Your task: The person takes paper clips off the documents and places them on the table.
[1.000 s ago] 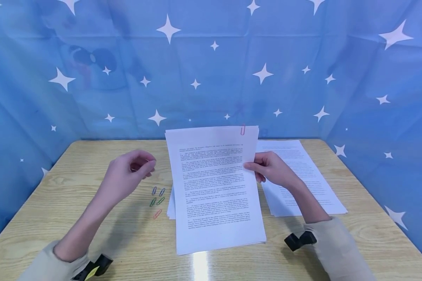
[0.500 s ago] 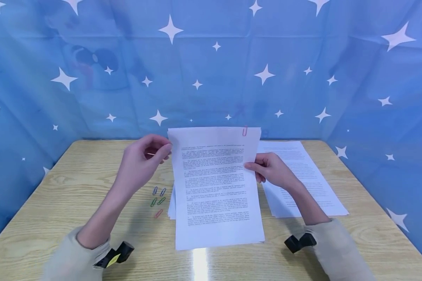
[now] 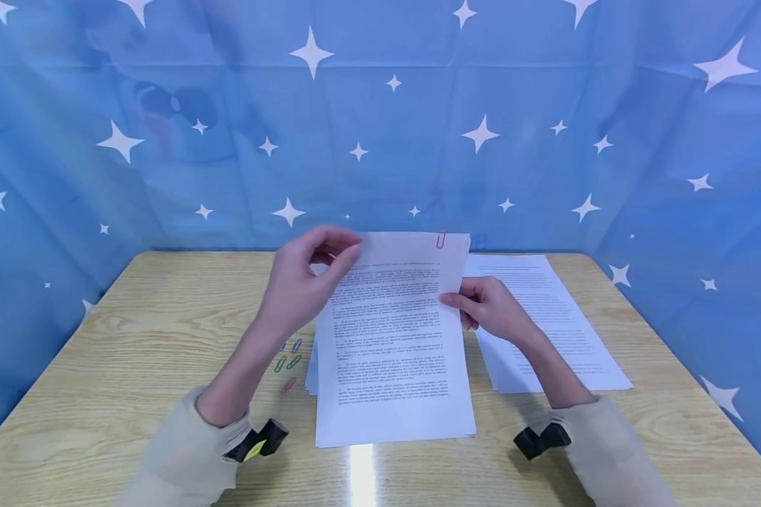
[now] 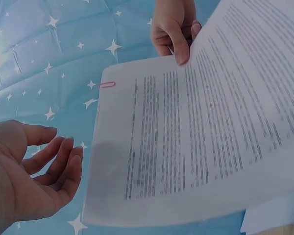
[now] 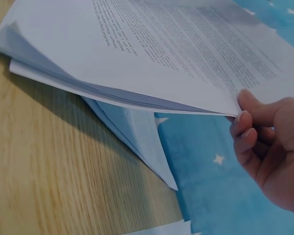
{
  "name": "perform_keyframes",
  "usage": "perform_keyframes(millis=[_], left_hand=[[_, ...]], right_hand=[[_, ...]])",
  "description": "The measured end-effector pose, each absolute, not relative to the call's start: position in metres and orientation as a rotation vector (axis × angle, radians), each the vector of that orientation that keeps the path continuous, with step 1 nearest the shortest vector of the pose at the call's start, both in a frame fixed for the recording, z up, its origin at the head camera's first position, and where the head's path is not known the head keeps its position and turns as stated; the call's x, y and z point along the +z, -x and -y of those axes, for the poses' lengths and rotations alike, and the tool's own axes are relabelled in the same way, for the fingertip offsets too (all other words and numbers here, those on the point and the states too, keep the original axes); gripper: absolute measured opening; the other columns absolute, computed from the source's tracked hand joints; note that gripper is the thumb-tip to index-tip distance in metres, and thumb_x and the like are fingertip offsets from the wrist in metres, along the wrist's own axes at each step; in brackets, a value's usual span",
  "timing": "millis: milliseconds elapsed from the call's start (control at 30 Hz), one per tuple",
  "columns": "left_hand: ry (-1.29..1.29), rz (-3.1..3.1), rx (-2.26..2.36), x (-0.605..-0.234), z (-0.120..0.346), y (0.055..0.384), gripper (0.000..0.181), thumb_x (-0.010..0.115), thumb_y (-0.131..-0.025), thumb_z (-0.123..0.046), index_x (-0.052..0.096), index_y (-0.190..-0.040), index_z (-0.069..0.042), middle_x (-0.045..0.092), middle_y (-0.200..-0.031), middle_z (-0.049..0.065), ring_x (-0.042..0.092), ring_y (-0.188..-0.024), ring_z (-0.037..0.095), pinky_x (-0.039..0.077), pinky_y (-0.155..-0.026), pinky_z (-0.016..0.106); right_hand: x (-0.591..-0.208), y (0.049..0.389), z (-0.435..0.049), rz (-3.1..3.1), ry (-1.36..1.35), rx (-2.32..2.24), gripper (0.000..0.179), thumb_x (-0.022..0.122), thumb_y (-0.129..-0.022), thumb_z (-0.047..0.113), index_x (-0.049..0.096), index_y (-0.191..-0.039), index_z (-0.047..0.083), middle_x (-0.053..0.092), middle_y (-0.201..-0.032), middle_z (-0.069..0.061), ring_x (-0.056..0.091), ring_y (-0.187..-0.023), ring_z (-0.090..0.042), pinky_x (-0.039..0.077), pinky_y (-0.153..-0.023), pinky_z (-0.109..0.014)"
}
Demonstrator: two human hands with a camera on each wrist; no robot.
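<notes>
My right hand point(image 3: 493, 308) pinches the right edge of a sheaf of printed paper point(image 3: 387, 345), thumb in front and fingers behind. In the right wrist view the sheaf's point(image 5: 152, 63) sheets fan slightly apart along the lower edge. A pink paper clip point(image 3: 441, 240) sits on its top edge near the right corner. By the top left corner hovers my left hand point(image 3: 307, 282), its fingers loosely bent. In the left wrist view that hand point(image 4: 36, 171) is apart from the paper, with nothing visible between thumb and fingers.
Several loose paper clips lie left of the sheaf, among them a green clip point(image 3: 294, 362) and a pink clip point(image 3: 289, 385). More paper point(image 3: 311, 373) shows behind the held sheaf. Another printed stack point(image 3: 545, 338) lies at the right. A blue starry curtain point(image 3: 380, 141) hangs behind the table point(image 3: 133, 352).
My left hand has moved right and up, from beside the paper clips to the sheaf's top left corner. The sheaf's lower edge has risen slightly. My right hand keeps its hold.
</notes>
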State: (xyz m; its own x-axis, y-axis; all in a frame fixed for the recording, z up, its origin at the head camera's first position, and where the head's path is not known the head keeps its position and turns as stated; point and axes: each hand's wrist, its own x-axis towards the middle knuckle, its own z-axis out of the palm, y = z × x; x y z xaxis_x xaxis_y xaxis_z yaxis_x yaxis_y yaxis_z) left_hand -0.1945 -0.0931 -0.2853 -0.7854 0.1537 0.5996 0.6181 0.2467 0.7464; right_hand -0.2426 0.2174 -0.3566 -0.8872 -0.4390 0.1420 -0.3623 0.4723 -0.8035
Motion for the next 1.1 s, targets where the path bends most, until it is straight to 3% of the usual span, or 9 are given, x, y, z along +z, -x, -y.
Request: perform_keyframes(millis=[233,867,1100], left_hand=[[0.773,2.067,-1.507,-0.281,0.074,0.2,0.016,0.069,-0.096,-0.007,0.072,-0.109,0.002,0.071,-0.097,0.007,0.062,-0.083,0.016,0.051,-0.077,0.029],[0.806,2.067,-1.343,-0.273,0.029,0.213,0.017,0.07,-0.096,-0.01,0.073,-0.11,0.0,0.069,-0.109,0.011,0.063,-0.108,0.022,0.049,-0.094,0.038],[0.828,2.138,-1.34,-0.278,0.02,0.213,0.018,0.069,-0.097,-0.01,0.074,-0.112,-0.001,0.07,-0.109,0.009,0.065,-0.104,0.019,0.05,-0.09,0.028]], right_hand=[[-0.357,0.241,-0.217,-2.637,0.74,-1.394,0.02,0.064,-0.101,0.014,0.071,-0.115,0.003,0.058,-0.062,-0.009,0.049,-0.051,-0.039,0.036,-0.044,-0.026],[-0.355,0.239,-0.212,-2.677,0.801,-1.346,0.015,0.064,-0.101,0.015,0.072,-0.109,0.005,0.055,-0.059,-0.006,0.049,-0.05,-0.038,0.039,-0.046,-0.028],[-0.354,0.237,-0.21,-2.687,0.796,-1.328,0.014,0.064,-0.101,0.017,0.072,-0.106,0.006,0.056,-0.059,-0.009,0.05,-0.048,-0.031,0.039,-0.046,-0.028]])
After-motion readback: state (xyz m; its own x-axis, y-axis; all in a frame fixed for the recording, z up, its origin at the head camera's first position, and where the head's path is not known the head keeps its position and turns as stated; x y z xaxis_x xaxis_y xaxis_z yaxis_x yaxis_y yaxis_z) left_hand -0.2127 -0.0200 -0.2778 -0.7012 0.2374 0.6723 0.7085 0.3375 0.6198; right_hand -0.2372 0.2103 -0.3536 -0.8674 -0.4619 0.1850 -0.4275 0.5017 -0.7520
